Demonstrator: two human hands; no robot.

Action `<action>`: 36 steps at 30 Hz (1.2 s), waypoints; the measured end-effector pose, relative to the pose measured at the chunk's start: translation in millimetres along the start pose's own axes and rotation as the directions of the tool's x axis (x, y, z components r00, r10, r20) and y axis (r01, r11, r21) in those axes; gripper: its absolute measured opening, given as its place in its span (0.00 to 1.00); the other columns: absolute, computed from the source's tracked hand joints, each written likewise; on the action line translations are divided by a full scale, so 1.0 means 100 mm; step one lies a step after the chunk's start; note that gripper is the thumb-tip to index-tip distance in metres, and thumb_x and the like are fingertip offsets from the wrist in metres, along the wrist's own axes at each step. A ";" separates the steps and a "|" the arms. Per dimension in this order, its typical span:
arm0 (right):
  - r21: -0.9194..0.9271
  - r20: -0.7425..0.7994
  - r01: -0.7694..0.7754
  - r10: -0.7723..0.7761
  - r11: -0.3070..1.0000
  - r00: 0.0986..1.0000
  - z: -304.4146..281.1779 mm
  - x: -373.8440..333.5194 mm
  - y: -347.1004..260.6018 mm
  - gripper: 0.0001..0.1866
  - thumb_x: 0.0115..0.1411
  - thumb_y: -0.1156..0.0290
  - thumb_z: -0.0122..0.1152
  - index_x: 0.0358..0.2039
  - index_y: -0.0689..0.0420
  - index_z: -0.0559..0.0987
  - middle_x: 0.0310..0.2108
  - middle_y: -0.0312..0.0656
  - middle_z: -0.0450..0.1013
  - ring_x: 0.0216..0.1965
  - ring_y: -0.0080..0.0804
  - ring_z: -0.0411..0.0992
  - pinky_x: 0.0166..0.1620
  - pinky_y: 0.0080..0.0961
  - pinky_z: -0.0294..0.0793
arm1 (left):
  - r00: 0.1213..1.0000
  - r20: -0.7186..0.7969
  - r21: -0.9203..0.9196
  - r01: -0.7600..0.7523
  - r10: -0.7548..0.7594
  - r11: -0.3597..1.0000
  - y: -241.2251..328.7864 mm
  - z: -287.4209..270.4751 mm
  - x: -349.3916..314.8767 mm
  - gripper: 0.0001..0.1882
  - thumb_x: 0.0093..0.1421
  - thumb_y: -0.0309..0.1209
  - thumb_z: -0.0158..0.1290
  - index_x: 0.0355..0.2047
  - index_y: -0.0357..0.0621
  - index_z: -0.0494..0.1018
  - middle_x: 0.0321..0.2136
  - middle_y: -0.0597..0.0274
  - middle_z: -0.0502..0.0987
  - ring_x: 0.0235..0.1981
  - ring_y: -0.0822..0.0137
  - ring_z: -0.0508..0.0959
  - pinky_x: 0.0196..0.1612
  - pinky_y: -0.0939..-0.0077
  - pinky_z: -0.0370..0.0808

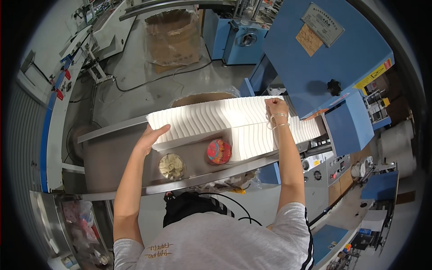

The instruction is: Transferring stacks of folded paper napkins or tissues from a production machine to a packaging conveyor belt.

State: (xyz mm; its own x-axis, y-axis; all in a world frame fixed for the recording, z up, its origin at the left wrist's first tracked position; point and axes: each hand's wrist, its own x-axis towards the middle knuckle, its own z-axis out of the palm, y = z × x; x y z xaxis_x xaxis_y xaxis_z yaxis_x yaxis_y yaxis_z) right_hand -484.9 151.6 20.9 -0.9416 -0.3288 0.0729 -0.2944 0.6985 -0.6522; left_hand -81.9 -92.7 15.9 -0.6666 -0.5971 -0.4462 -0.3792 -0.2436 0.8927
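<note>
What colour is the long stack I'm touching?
The stack is white, seen best in the head view.

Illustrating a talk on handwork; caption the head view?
Left hand and right hand touch a white stack on a conveyor near a round red item.

Bright light washes out part of the white stack (225, 117); a soft shadow falls left of the black knob (334, 87) on the blue machine (333, 58). Straight edges bow toward the blackened, rounded rim.
</note>
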 end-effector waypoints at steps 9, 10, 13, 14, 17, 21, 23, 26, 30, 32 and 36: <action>-0.078 -0.028 -0.030 0.027 0.997 0.999 -0.02 0.00 -0.04 0.12 0.51 0.57 0.64 0.27 0.53 0.84 0.29 0.44 0.79 0.33 0.43 0.78 0.40 0.33 0.75 | 1.000 0.005 0.004 0.009 -0.009 1.000 0.02 0.01 0.00 0.58 0.47 0.51 0.64 0.67 0.39 0.41 0.65 0.51 0.53 0.67 0.56 0.51 0.66 0.64 0.47; -0.110 -0.038 -0.027 0.023 0.994 0.999 -0.02 0.00 -0.05 0.12 0.51 0.57 0.63 0.28 0.52 0.84 0.30 0.44 0.79 0.34 0.43 0.78 0.40 0.34 0.75 | 1.000 0.004 0.003 0.011 -0.011 1.000 0.02 0.00 0.00 0.58 0.47 0.51 0.64 0.67 0.39 0.41 0.65 0.51 0.53 0.67 0.57 0.51 0.66 0.64 0.47; -0.160 -0.095 0.029 -0.045 0.987 0.995 0.02 0.00 -0.02 0.11 0.51 0.59 0.62 0.29 0.51 0.82 0.28 0.43 0.79 0.33 0.44 0.77 0.39 0.36 0.75 | 1.000 0.000 0.007 0.001 -0.001 1.000 0.01 0.00 0.01 0.58 0.47 0.51 0.64 0.67 0.39 0.41 0.65 0.51 0.54 0.67 0.57 0.52 0.66 0.64 0.47; -0.159 -0.094 0.030 -0.045 0.987 0.995 0.03 -0.01 -0.03 0.11 0.51 0.59 0.62 0.29 0.51 0.82 0.28 0.43 0.79 0.33 0.44 0.77 0.39 0.36 0.75 | 1.000 -0.001 0.006 0.002 -0.002 1.000 0.01 0.00 0.00 0.58 0.47 0.51 0.64 0.67 0.39 0.41 0.65 0.51 0.54 0.67 0.57 0.52 0.66 0.64 0.47; -0.163 -0.112 0.076 -0.095 0.984 0.989 0.03 -0.04 -0.04 0.08 0.52 0.62 0.61 0.29 0.50 0.81 0.29 0.42 0.78 0.33 0.44 0.77 0.38 0.35 0.75 | 1.000 -0.010 0.013 0.000 0.000 1.000 0.03 0.01 -0.01 0.58 0.47 0.51 0.64 0.67 0.39 0.41 0.65 0.51 0.54 0.67 0.57 0.52 0.66 0.64 0.47; -0.206 -0.077 0.272 -0.293 0.940 0.953 0.03 -0.08 0.00 0.04 0.54 0.66 0.60 0.29 0.49 0.80 0.35 0.39 0.77 0.36 0.42 0.76 0.38 0.33 0.75 | 1.000 -0.008 0.015 0.006 -0.006 1.000 0.04 0.01 -0.03 0.58 0.47 0.51 0.64 0.67 0.38 0.41 0.65 0.50 0.53 0.67 0.56 0.51 0.66 0.64 0.47; -0.247 -0.062 0.329 -0.353 0.911 0.933 0.02 -0.09 0.00 0.04 0.55 0.67 0.60 0.29 0.49 0.81 0.37 0.38 0.77 0.37 0.41 0.75 0.39 0.33 0.75 | 1.000 -0.005 0.019 0.005 -0.005 1.000 0.05 0.02 -0.03 0.58 0.47 0.51 0.64 0.67 0.38 0.41 0.65 0.50 0.53 0.67 0.56 0.51 0.66 0.64 0.47; -0.250 -0.040 0.291 -0.310 0.924 0.950 0.00 -0.11 -0.03 0.06 0.53 0.65 0.63 0.32 0.48 0.83 0.39 0.38 0.76 0.38 0.41 0.75 0.40 0.33 0.75 | 1.000 -0.018 0.031 0.016 -0.016 0.999 0.07 0.03 -0.03 0.58 0.47 0.51 0.64 0.66 0.38 0.41 0.65 0.49 0.53 0.67 0.56 0.51 0.66 0.64 0.47; -0.265 0.045 0.232 -0.228 0.936 0.973 -0.09 -0.16 -0.11 0.09 0.51 0.61 0.66 0.33 0.47 0.84 0.40 0.38 0.76 0.41 0.39 0.75 0.43 0.33 0.75 | 1.000 -0.008 0.021 0.009 -0.009 1.000 0.09 0.04 -0.05 0.58 0.48 0.51 0.63 0.66 0.37 0.40 0.65 0.48 0.52 0.67 0.56 0.51 0.66 0.64 0.47; -0.275 0.057 0.205 -0.197 0.939 0.979 -0.10 -0.16 -0.10 0.10 0.50 0.60 0.66 0.33 0.48 0.84 0.41 0.38 0.76 0.41 0.39 0.75 0.43 0.33 0.75 | 1.000 0.000 0.023 0.005 -0.005 1.000 0.10 0.05 -0.05 0.58 0.48 0.51 0.63 0.66 0.36 0.39 0.65 0.48 0.52 0.67 0.55 0.51 0.66 0.64 0.47; -0.254 0.070 0.278 -0.269 0.927 0.961 -0.07 -0.17 -0.07 0.10 0.50 0.59 0.67 0.32 0.48 0.84 0.43 0.36 0.74 0.41 0.38 0.75 0.44 0.34 0.74 | 1.000 0.012 0.013 -0.008 0.008 1.000 0.07 0.04 -0.03 0.58 0.49 0.51 0.63 0.66 0.36 0.39 0.65 0.48 0.51 0.67 0.55 0.50 0.67 0.64 0.47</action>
State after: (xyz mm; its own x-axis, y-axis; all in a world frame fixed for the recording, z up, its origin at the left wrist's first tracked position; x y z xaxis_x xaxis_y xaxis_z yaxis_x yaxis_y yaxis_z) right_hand -467.9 156.6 29.9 -0.8139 -0.5481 0.1928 -0.5759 0.7171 -0.3926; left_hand -84.9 -89.4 23.1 -0.6772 -0.5897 -0.4400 -0.3820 -0.2292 0.8953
